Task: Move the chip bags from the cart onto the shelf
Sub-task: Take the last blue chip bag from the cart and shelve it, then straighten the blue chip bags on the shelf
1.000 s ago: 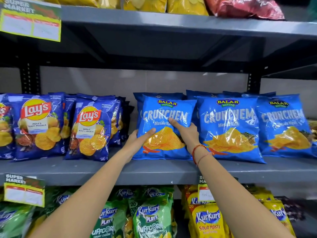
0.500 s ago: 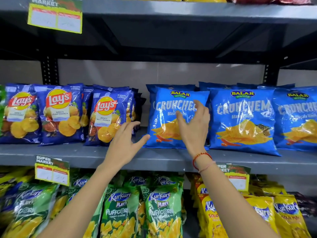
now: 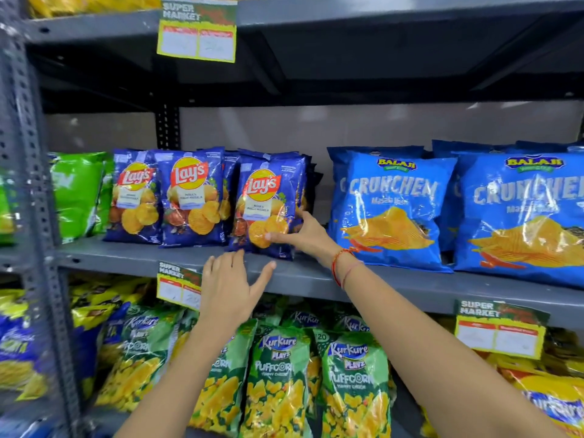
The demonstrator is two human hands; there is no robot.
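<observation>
Dark blue Lay's bags stand in rows on the grey middle shelf [image 3: 316,279]. My right hand [image 3: 303,235] grips the lower right edge of the rightmost Lay's bag [image 3: 268,197], with the thumb across its front and the fingers behind it. Just below that bag, my left hand [image 3: 230,286] hovers in front of the shelf's edge, fingers spread and holding nothing. Light blue Crunchem bags [image 3: 392,200] stand upright to the right of the Lay's rows. The cart is out of view.
Green bags [image 3: 76,191] fill the shelf's left end beside a perforated grey post [image 3: 34,184]. Kurkure Puffcorn bags [image 3: 278,380] pack the shelf below. Price tags [image 3: 197,36] hang from the shelf edges. A narrow gap separates the Lay's and Crunchem rows.
Both hands left the Crunchem bag and moved left. My right hand has taken hold of the rightmost Lay's bag, and the view has turned left.
</observation>
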